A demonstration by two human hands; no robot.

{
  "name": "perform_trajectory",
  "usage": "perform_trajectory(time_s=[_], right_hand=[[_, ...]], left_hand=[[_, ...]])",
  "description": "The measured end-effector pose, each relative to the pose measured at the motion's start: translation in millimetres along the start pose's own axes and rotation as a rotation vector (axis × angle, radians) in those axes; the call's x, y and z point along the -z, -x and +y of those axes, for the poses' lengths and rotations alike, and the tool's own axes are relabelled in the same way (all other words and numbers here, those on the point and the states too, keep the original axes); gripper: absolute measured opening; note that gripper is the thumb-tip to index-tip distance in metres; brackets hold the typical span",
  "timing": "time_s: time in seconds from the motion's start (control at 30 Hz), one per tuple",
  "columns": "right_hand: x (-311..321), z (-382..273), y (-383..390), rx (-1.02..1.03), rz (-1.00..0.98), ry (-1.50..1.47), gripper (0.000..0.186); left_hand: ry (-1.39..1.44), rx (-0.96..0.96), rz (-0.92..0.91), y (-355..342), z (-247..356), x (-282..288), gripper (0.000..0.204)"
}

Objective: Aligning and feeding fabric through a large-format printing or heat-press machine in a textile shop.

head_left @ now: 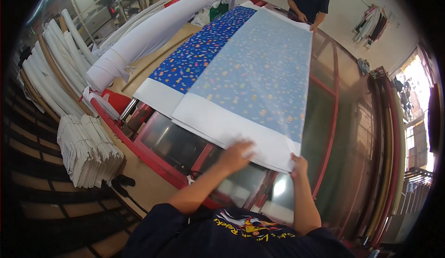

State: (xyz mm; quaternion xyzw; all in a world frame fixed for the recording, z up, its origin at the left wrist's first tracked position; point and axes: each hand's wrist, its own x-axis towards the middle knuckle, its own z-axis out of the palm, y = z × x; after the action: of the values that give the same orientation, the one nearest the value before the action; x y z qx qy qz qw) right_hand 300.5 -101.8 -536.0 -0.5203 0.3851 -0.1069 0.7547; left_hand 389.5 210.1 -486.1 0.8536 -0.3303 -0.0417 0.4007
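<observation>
A long printed fabric lies over the red-framed table, its bright blue patterned side [204, 49] showing along the left. A paler layer [259, 68] of it is folded over on top, and a white border [232, 121] runs along the near end. At the near right corner, my right hand [299, 165] pinches the fabric's edge. Over the white border's near edge is my left hand [236, 156], its fingers smeared by motion, so its grip is unclear. At the far end, another person [309, 0] has one hand at the fabric's far right corner.
Left of the fabric lies a large white fabric roll [157, 35]. Several white rolls [51, 72] lean further left, above a bundled white stack [88, 151]. The table's red frame [160, 165] runs along the near left; long rolls [384, 156] stand at the right.
</observation>
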Motion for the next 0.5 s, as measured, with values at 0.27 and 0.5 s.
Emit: perform_trajectory(time_s=[0.27, 0.5], right_hand=[[194.0, -120.8, 41.2, 0.343, 0.247, 0.018, 0.021], [37.5, -312.9, 163.2, 0.759, 0.266, 0.244, 0.032]], left_hand=[[-0.372, -0.031, -0.119, 15.0, -72.1, -54.8, 0.096], [-0.034, -0.108, -0.032, 9.0, -15.9, -179.4, 0.072]])
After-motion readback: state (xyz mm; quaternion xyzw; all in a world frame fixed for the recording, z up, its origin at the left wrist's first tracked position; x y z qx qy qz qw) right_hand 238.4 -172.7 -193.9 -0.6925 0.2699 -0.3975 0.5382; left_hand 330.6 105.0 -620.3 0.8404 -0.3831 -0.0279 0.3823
